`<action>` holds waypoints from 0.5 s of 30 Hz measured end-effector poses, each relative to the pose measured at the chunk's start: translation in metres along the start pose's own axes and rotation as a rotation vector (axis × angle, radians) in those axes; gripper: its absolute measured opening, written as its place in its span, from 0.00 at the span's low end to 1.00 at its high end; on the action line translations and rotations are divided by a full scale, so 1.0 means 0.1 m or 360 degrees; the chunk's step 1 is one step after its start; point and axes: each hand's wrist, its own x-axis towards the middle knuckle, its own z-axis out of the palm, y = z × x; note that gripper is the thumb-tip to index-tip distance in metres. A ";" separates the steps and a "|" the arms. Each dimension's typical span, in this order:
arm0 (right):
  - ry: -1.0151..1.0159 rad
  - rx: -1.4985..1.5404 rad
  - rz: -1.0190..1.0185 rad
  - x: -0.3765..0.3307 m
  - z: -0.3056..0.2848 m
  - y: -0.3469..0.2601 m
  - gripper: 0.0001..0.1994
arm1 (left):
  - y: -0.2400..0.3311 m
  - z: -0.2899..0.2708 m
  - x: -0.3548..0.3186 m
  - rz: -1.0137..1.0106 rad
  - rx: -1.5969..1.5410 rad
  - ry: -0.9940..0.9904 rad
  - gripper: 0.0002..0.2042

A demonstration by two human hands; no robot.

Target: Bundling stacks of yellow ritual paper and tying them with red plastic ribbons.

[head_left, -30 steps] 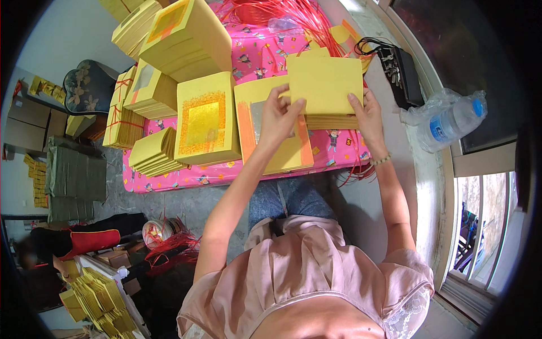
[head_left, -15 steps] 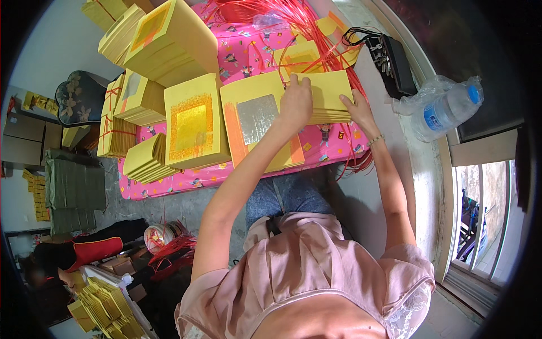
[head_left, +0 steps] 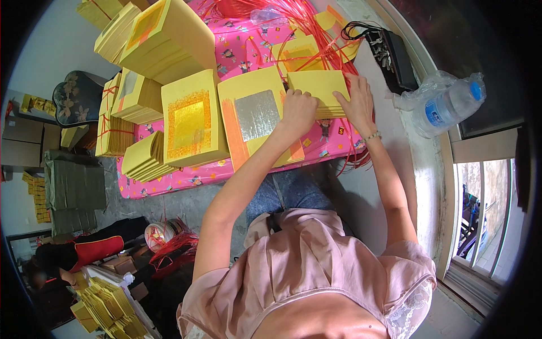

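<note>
A small bundle of folded yellow paper sits between my hands at the right end of the table. My left hand is closed at its left near corner, fingers curled. At the right edge, my right hand grips the bundle, its thumb on top and its fingers along the side. Just left lies a larger yellow paper stack with a silver foil square and orange bands. Beside that is another stack bearing a gold foil square.
Taller yellow paper stacks crowd the left of the pink patterned tablecloth. Red plastic strips trail over the back right. A black pouch with keys and a plastic bottle rest on the right ledge. At lower left a person bends.
The yellow paper has gone from a wider strip to a shorter bundle between my hands. My right hand has moved left and turned along its edge; the left hand's fingers have curled in.
</note>
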 end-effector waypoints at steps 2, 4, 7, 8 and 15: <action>-0.0025 -0.0021 -0.0182 0.01 0.02 0.00 0.20 | 0.01 -0.04 -0.01 -0.0003 -0.0003 -0.0039 0.14; -0.0049 -0.0042 -0.0363 0.03 0.08 0.03 0.19 | 0.03 -0.09 -0.03 0.0008 -0.0041 -0.0033 0.17; -0.0394 0.0140 -0.0165 0.04 0.15 0.09 0.18 | -0.03 -0.10 -0.15 0.0132 -0.0304 0.0502 0.17; -0.0449 0.0161 -0.0125 0.07 0.13 0.06 0.17 | -0.07 -0.16 -0.22 0.0118 -0.0297 0.0499 0.17; -0.0292 0.0369 -0.0189 0.19 -0.06 -0.04 0.14 | -0.29 -0.76 -1.08 -0.0180 -0.0896 0.0426 0.12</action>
